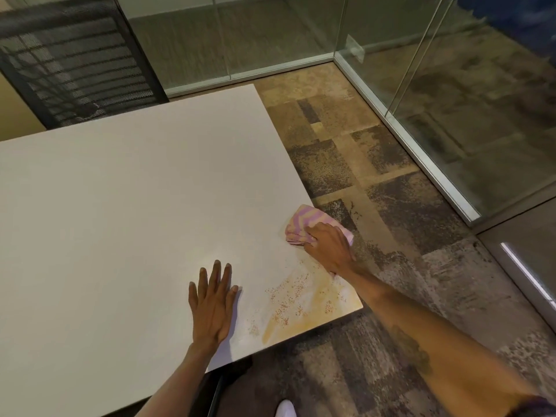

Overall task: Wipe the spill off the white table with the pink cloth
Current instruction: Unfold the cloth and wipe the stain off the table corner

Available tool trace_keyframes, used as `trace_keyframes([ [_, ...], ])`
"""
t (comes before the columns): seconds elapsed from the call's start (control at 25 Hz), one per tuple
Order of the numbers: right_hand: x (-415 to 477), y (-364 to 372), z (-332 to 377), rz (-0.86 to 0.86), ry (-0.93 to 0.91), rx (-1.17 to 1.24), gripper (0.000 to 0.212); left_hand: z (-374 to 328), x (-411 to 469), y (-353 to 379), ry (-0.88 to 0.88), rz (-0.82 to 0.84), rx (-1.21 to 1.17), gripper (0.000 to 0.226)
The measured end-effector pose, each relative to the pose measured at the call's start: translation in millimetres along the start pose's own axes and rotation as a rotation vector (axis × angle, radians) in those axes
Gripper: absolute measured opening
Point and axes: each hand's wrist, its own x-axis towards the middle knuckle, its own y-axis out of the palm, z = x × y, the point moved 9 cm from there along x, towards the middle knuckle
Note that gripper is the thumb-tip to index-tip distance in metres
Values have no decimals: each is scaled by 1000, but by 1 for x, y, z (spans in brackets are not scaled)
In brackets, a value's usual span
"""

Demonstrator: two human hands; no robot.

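The white table (126, 191) fills the left and middle of the view. An orange-yellow spill (304, 305) with reddish grains covers its near right corner. My right hand (329, 248) grips the bunched pink and cream striped cloth (304, 221) at the table's right edge, just beyond the spill. The cloth partly overhangs the edge. My left hand (212, 302) lies flat on the tabletop, fingers spread, to the left of the spill and holding nothing.
A black mesh chair (75, 58) stands behind the table's far left side. Patterned carpet (391, 224) lies to the right of the table. Glass partition walls with metal base rails (421, 164) run along the back and right.
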Motion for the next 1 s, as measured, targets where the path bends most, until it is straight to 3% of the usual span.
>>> trace_keyframes([
  [0.12, 12, -3, 5, -45, -224, -150, 34, -2, 0, -3, -2, -54, 54, 79],
  [0.24, 20, 15, -3, 161, -249, 91, 69, 1, 1, 0, 5, -63, 68, 72],
  [0.32, 23, 31, -4, 231, -211, 44, 80, 4, 1, 2, 15, -68, 59, 68],
  [0.48, 23, 42, -7, 220, -205, -216, 83, 8, 1, 12, 54, -34, 109, 61],
  [1.0, 64, 45, -21, 185, -213, 24, 74, 19, 4, 27, 75, -88, 141, 56],
])
